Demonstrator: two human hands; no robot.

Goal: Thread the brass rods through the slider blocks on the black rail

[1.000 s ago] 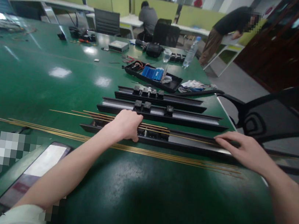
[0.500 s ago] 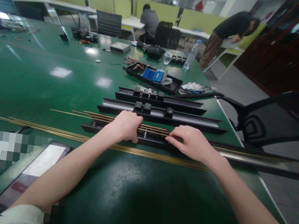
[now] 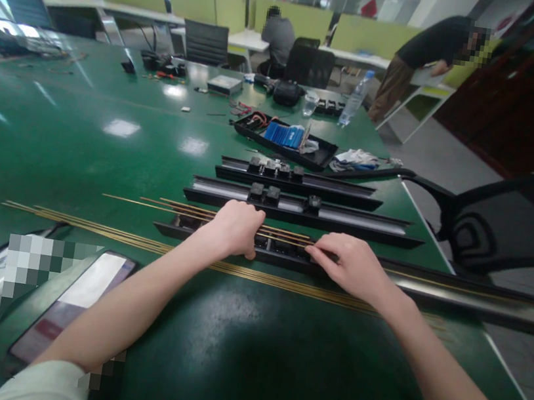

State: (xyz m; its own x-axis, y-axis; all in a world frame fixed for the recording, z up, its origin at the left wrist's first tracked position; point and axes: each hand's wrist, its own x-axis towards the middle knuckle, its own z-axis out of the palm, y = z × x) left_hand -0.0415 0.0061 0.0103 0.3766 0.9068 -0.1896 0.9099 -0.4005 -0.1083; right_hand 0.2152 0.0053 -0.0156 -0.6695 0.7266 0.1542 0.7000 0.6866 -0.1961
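My left hand [image 3: 238,228] is closed over a long black channel rail [image 3: 166,231], thumb on its near side; the palm hides what lies beneath. Thin brass rods [image 3: 176,206] run lengthwise along the top of this rail and pass under that hand. Fingertips of my right hand [image 3: 352,265] pinch around the end of a brass rod, over the same rail. Dark blocks sit inside the channel between my hands, partly covered. Closer to me, a loose bundle of brass rods [image 3: 280,282] lies on the green table [image 3: 235,354].
Two more black rails with blocks [image 3: 304,216] [image 3: 299,184] lie beyond. Behind them are a black tray [image 3: 320,154], gloves [image 3: 356,160] and a water bottle [image 3: 355,100]. A phone [image 3: 73,305] lies left. A chair [image 3: 517,222] stands right; two people are farther back.
The view has turned slightly left, so everything appears farther right. Both hands keep about the same places on the rail and rods.
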